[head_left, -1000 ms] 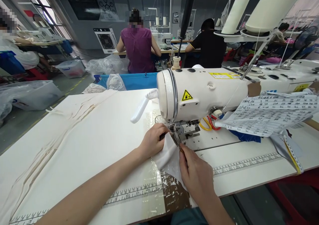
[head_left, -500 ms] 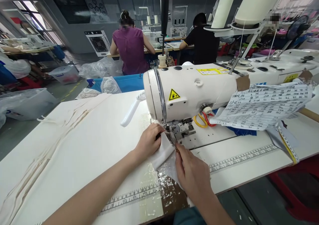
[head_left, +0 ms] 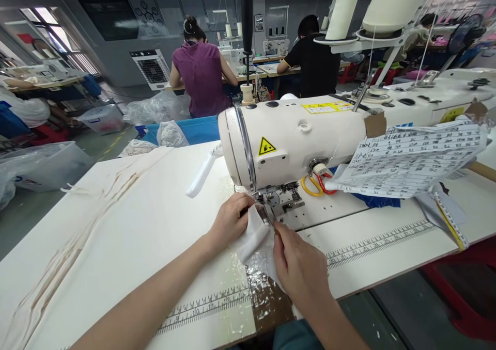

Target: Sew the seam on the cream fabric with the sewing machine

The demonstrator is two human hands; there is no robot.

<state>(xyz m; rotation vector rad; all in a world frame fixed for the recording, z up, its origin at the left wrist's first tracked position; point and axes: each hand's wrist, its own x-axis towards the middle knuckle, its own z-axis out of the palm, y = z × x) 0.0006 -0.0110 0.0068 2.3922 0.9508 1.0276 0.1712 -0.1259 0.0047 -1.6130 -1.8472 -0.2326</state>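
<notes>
A piece of thin white fabric (head_left: 250, 239) lies under the needle area of a white sewing machine (head_left: 282, 143) and drapes toward the table's front edge. My left hand (head_left: 231, 217) is closed on the fabric's left side, its fingertips close to the presser foot (head_left: 265, 213). On the other side my right hand (head_left: 300, 259) pinches at the fabric's right edge, thumb and forefinger together. Thin metal shows beside those right fingertips; whether it is a tool or a machine part I cannot tell. Both hands' fingertips are partly hidden.
Long cream fabric strips (head_left: 81, 236) lie along the table's left. Red-and-yellow-handled scissors (head_left: 318, 185), a written paper sheet (head_left: 411, 159) and a tape measure (head_left: 449, 221) are on the right. Thread cones (head_left: 393, 4) stand above. Two people sit working beyond.
The view has shifted very slightly. Both hands stay at the needle area with the white fabric; their grip looks the same.
</notes>
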